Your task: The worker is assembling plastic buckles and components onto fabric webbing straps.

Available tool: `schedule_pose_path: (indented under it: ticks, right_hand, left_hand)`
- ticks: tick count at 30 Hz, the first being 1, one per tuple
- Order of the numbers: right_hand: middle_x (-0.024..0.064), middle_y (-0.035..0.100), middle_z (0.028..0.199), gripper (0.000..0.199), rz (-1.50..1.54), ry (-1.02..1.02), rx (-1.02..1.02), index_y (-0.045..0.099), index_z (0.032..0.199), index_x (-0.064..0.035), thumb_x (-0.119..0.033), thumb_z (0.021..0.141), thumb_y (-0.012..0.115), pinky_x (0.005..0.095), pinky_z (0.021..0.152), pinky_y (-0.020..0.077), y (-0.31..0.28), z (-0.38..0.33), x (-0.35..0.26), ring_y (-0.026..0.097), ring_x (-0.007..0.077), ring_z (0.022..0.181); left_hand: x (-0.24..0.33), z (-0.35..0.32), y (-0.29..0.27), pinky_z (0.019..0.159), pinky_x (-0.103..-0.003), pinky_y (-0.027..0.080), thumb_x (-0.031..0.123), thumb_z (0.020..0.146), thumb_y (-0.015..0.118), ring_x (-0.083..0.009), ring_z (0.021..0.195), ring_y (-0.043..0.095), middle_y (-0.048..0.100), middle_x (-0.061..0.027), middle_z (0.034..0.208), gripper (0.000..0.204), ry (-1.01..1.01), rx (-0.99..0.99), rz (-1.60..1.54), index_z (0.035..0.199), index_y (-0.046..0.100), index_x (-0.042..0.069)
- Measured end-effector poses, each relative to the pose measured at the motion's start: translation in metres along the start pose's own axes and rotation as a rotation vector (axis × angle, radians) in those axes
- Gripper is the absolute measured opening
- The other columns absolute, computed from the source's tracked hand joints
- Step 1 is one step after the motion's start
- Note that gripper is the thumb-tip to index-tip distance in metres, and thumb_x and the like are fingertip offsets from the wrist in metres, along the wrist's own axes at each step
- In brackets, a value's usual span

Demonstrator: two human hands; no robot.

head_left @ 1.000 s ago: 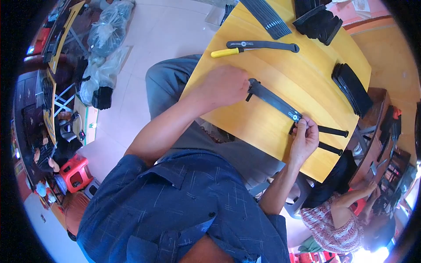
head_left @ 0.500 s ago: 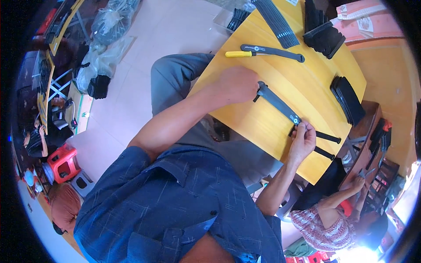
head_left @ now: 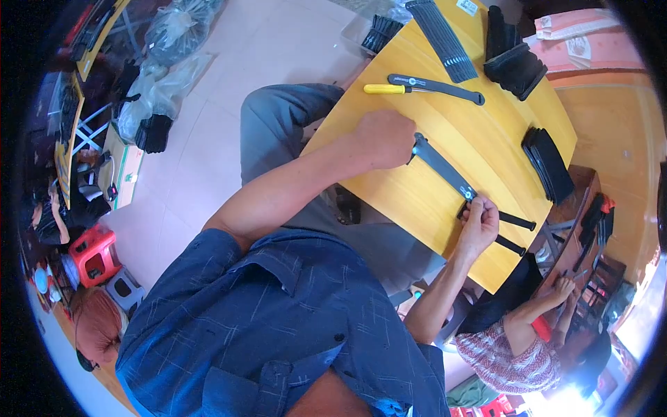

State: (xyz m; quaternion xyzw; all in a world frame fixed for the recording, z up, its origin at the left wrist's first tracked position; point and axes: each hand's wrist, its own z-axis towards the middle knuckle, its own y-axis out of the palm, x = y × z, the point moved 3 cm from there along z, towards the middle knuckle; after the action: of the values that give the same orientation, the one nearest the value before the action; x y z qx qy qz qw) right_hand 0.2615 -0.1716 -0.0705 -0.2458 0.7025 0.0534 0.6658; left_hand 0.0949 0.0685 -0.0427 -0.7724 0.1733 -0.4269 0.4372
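A dark grey flat strap (head_left: 445, 169) with a small pale mark near its right end stretches between my hands over the yellow tabletop (head_left: 389, 184). My left hand (head_left: 386, 140) is closed in a fist at its upper left end; the fingers' grip is partly hidden. My right hand (head_left: 481, 221) pinches the other end between thumb and fingers. Two narrow black strips (head_left: 515, 221) with knobbed ends stick out beyond my right hand. Farther up the table, a screwdriver (head_left: 385, 89) with a yellow handle lies against another dark strap (head_left: 445, 88).
A row of dark straps (head_left: 441, 42) lies at the far edge, beside a heap of black pieces (head_left: 514, 69). Another black stack (head_left: 549, 165) sits at the right edge. To the lower right a co-worker (head_left: 511, 354) handles something. Plastic bags (head_left: 182, 35) and a red stool (head_left: 95, 255) stand left.
Both hands keep their hold on the strap and have hardly moved. The whole view has shifted slightly.
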Motion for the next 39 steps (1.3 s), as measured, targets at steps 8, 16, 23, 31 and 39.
schedule_pose_path:
  ticks: [8, 16, 23, 31, 39]
  right_hand:
    - [-0.0036, 0.061, 0.077, 0.010, -0.045, -0.006, 0.005, 0.070, 0.103, -0.0030, -0.012, 0.100, 0.070, 0.0182, 0.055, 0.0428, 0.002, -0.002, -0.005, 0.054, 0.0030, 0.063]
    - [-0.0030, 0.062, 0.077, 0.011, -0.032, 0.006, 0.004, 0.070, 0.104, -0.0026, -0.013, 0.100, 0.071, 0.0188, 0.056, 0.0433, 0.001, -0.003, -0.006, 0.054, 0.0038, 0.063]
    - [-0.0026, 0.063, 0.077, 0.007, -0.007, -0.016, 0.013, 0.071, 0.103, -0.0020, -0.008, 0.099, 0.068, 0.0192, 0.058, 0.0457, 0.001, -0.002, 0.000, 0.055, 0.0041, 0.064]
    - [-0.0026, 0.064, 0.080, 0.008, -0.051, -0.024, 0.042, 0.070, 0.103, -0.0005, -0.006, 0.097, 0.070, 0.0191, 0.060, 0.0474, 0.000, -0.004, -0.003, 0.056, 0.0039, 0.066]
    - [-0.0027, 0.064, 0.078, 0.006, -0.058, -0.040, 0.031, 0.069, 0.100, -0.0015, -0.006, 0.096, 0.071, 0.0196, 0.060, 0.0469, 0.000, -0.003, -0.001, 0.056, 0.0037, 0.067]
  left_hand:
    - [-0.001, -0.004, 0.000, 0.077, -0.054, 0.056, 0.022, 0.094, 0.058, -0.0402, 0.084, 0.072, 0.072, -0.0210, 0.084, 0.023, -0.003, 0.061, -0.040, 0.086, 0.070, 0.005]
    - [-0.001, -0.002, 0.003, 0.078, -0.054, 0.055, 0.024, 0.095, 0.057, -0.0396, 0.087, 0.072, 0.073, -0.0205, 0.087, 0.023, -0.003, 0.024, -0.026, 0.090, 0.070, 0.005]
    - [-0.001, -0.003, 0.003, 0.079, -0.054, 0.054, 0.024, 0.097, 0.056, -0.0392, 0.087, 0.071, 0.072, -0.0182, 0.086, 0.023, -0.042, 0.012, -0.039, 0.088, 0.069, 0.006]
    - [0.001, -0.002, 0.001, 0.077, -0.054, 0.053, 0.026, 0.096, 0.057, -0.0406, 0.086, 0.069, 0.071, -0.0202, 0.085, 0.025, -0.010, 0.043, -0.023, 0.088, 0.068, 0.005]
    - [0.002, -0.001, -0.005, 0.078, -0.052, 0.056, 0.025, 0.097, 0.057, -0.0367, 0.092, 0.072, 0.074, -0.0177, 0.090, 0.026, -0.055, -0.039, 0.039, 0.092, 0.073, 0.006]
